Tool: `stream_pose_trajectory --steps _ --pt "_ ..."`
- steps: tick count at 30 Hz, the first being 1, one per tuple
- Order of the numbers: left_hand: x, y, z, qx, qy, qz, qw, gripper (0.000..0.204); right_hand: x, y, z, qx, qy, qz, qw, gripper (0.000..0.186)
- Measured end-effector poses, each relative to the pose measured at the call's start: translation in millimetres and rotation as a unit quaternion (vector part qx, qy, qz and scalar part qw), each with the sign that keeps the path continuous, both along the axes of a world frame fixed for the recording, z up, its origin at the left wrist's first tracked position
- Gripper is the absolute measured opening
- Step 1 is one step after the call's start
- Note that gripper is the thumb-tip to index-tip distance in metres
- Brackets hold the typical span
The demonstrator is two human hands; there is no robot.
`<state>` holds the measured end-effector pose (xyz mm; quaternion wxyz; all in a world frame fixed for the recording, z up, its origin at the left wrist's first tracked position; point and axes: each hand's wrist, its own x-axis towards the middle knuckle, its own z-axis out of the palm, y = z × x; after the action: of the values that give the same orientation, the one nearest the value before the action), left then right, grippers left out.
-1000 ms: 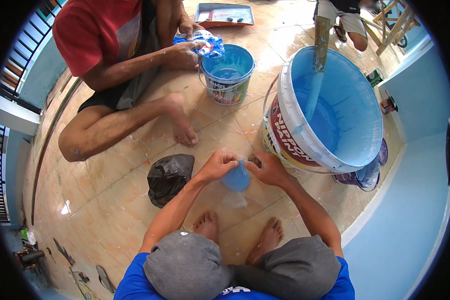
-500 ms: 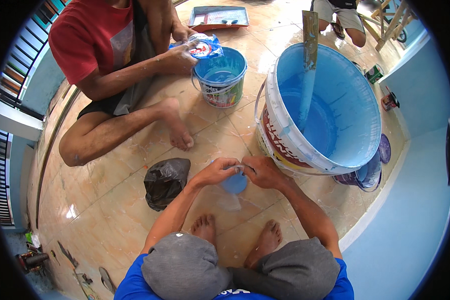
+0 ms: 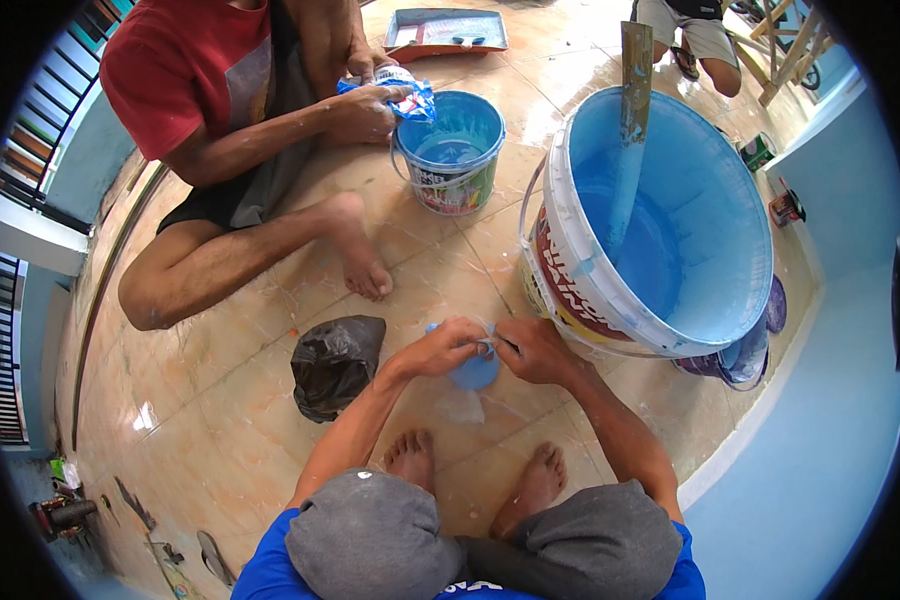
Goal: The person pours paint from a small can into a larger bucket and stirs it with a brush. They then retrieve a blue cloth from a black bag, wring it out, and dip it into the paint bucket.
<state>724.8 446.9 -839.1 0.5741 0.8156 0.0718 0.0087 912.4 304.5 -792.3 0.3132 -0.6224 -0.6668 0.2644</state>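
Observation:
Between my bare feet and the big bucket I hold a small clear plastic bag with light-blue paint [image 3: 476,373] in its lower part. My left hand [image 3: 448,348] pinches the gathered top of the bag from one side, fingers closed. On the other side my right hand [image 3: 538,350] is closed on the same twisted top, its knuckles almost touching the left fingers. The paint-filled part hangs below my hands, partly hidden by them. A black plastic bag [image 3: 338,367] lies on the tiles to the left of my left forearm.
A large white bucket [image 3: 560,250] of blue paint with a wooden stirring stick [image 3: 632,130] stands just beyond my right hand. Across from me a seated person [image 3: 185,90] holds a blue-and-white packet [image 3: 415,102] by a smaller paint bucket [image 3: 450,180]. A paint tray [image 3: 500,40] lies behind.
My hands stay at the bag's top, with small finger shifts. The other person's packet has tilted and looks more crumpled. The whole view has shifted slightly.

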Motion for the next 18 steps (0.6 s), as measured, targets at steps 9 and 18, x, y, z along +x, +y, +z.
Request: stream_pose_trajectory --steps 9,18 --pt "2 3 5 -0.002 -0.026 -0.007 1.0 0.032 2 2 9 -0.006 0.002 0.015 1.0 0.016" --pt "-1 4 -1 0.115 -0.054 0.003 0.992 0.023 3 -1 6 -0.014 0.02 0.014 1.0 0.014"
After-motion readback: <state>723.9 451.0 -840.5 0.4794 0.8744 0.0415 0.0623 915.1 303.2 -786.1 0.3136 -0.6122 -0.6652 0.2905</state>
